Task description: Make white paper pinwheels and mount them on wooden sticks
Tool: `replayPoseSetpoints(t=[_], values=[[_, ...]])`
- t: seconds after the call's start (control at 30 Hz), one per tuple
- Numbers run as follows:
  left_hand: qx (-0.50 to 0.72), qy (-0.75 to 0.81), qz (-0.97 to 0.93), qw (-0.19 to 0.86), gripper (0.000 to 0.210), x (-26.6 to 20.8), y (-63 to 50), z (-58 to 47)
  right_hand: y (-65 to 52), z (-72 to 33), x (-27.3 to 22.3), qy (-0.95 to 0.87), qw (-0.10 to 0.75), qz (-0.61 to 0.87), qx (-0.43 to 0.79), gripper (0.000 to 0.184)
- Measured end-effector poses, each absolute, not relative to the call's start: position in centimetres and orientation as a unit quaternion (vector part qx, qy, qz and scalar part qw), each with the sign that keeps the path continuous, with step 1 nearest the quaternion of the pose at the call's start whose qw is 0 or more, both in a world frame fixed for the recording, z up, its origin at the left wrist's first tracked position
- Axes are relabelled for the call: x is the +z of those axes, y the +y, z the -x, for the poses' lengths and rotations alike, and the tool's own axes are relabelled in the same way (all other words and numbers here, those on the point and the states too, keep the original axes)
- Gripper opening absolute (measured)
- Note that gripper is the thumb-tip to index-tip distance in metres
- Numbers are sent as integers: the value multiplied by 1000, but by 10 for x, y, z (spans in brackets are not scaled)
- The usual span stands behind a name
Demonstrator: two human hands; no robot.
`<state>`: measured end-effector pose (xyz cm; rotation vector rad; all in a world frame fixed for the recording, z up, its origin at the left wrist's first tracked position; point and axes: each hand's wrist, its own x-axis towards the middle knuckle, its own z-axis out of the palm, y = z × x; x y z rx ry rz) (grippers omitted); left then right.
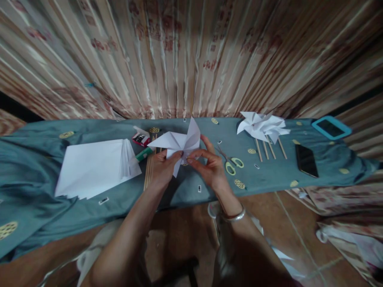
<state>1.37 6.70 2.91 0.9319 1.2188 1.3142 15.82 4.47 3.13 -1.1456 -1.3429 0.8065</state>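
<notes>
A white paper pinwheel (pixel 176 141) is held up over the middle of the table, its blades folded toward the centre. My left hand (pixel 164 165) grips it from the left, the thumb pressed near the centre. From the right, my right hand (pixel 209 163) pinches close to the same centre with thumb and forefinger; whether a small pin is between those fingertips I cannot tell. Several thin wooden sticks (pixel 148 173) lie beside and partly behind my left hand. Scissors (pixel 230 163) with yellow-green handles lie just right of my right hand.
A stack of white paper (pixel 89 167) lies at the left. Near it are a small red box (pixel 140 137) and a green item (pixel 144 154). Finished pinwheels on sticks (pixel 263 126), a black phone (pixel 306 160) and a blue-framed device (pixel 331 127) lie right. A curtain (pixel 185 59) hangs behind.
</notes>
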Motion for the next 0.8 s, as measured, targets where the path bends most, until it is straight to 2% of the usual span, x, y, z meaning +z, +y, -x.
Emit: replayPoseSetpoints(t=[0.2,0.43,0.8], values=[[534,506,-397,548,21,45,61,-28,50,-166,24,-552,578,489,349,3],[542,484,-352,590,21,39,63,-36,49,-172,18,-536,589,472,378,5],[517,520,-386,559,15,52,56,-28,50,-168,19,-514,599,464,402,5]])
